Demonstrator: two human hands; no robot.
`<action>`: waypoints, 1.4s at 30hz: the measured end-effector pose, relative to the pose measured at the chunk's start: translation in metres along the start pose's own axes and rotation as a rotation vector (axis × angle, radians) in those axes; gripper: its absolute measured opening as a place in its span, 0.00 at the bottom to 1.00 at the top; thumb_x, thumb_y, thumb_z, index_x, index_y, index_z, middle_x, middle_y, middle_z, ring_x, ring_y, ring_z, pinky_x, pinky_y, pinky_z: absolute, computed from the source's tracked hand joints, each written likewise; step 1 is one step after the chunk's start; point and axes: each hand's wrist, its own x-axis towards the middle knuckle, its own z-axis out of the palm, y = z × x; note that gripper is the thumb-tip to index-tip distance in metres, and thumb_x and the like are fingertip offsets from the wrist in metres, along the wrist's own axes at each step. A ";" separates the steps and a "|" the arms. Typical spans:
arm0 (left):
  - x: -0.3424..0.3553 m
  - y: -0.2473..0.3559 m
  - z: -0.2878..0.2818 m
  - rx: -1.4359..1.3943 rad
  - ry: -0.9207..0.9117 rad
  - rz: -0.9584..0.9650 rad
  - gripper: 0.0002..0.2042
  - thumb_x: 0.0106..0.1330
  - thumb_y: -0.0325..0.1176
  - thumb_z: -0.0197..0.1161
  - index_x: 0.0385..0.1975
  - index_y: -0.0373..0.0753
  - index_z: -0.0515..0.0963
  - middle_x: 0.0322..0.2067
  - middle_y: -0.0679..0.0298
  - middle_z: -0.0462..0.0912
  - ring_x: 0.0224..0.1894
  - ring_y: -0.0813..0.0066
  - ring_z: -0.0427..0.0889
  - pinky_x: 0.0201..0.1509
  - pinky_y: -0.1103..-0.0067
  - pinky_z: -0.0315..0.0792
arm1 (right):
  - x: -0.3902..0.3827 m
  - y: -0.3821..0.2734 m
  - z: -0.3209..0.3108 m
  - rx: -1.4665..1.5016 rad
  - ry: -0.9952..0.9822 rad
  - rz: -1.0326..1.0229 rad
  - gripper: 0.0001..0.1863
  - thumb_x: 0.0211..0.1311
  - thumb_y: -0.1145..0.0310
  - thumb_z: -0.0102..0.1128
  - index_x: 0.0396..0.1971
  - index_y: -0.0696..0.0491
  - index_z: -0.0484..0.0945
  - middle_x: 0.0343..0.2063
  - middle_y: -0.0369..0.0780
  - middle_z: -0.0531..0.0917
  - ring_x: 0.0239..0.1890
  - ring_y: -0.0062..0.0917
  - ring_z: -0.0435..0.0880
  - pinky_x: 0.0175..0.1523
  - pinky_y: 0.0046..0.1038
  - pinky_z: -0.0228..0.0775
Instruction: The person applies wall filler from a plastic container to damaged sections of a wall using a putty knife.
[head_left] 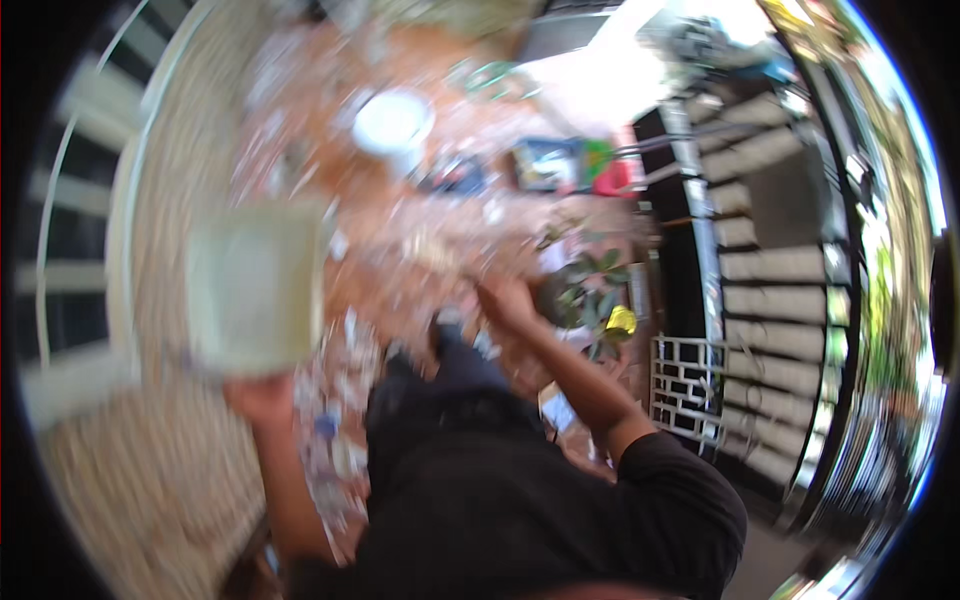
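Observation:
On the left, my left hand (pixel 262 398) grips the near edge of a pale, box-shaped container (pixel 255 290), held up off the floor. Motion blur smears the container, so I cannot make out what, if anything, is in it. Near the middle, my right hand (pixel 508 303) hangs over the floor beside a leafy potted plant (pixel 590 285). Its fingers are too blurred to read. A light tan item (pixel 430 250) lies on the floor beyond that hand.
Litter is strewn over the reddish floor (pixel 360 235). Farther off stand a round white basin (pixel 392 122), a dark tray (pixel 548 165) and a red container (pixel 612 178). A textured wall (pixel 170 250) runs along the left; a white lattice rack (pixel 688 390) stands at right.

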 end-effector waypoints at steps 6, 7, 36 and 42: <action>-0.031 0.046 -0.064 0.189 0.085 0.006 0.39 0.48 0.39 0.57 0.64 0.34 0.55 0.61 0.49 0.63 0.61 0.47 0.67 0.57 0.49 0.69 | -0.144 -0.002 -0.003 0.207 -0.329 0.652 0.17 0.53 0.65 0.55 0.45 0.51 0.75 0.39 0.50 0.80 0.41 0.47 0.80 0.45 0.44 0.72; -0.019 0.043 -0.067 0.159 0.111 -0.033 0.39 0.48 0.39 0.57 0.64 0.34 0.56 0.60 0.49 0.64 0.60 0.47 0.68 0.55 0.49 0.71 | -0.179 0.009 0.000 0.226 -0.409 0.714 0.19 0.52 0.62 0.56 0.44 0.52 0.76 0.40 0.51 0.80 0.43 0.47 0.80 0.46 0.44 0.72; 0.154 -0.156 0.089 0.270 -0.334 -0.432 0.28 0.55 0.47 0.53 0.57 0.44 0.69 0.53 0.58 0.76 0.56 0.53 0.72 0.52 0.51 0.69 | -0.452 -0.115 0.187 0.654 0.501 1.524 0.17 0.54 0.59 0.59 0.33 0.59 0.80 0.29 0.47 0.82 0.32 0.33 0.80 0.39 0.36 0.71; 0.171 -0.191 0.086 0.298 -0.612 -0.623 0.33 0.49 0.40 0.54 0.60 0.40 0.63 0.60 0.54 0.66 0.62 0.50 0.64 0.63 0.48 0.58 | -0.457 -0.060 0.148 0.932 0.106 1.685 0.13 0.60 0.61 0.53 0.33 0.57 0.77 0.15 0.42 0.78 0.11 0.25 0.76 0.15 0.28 0.67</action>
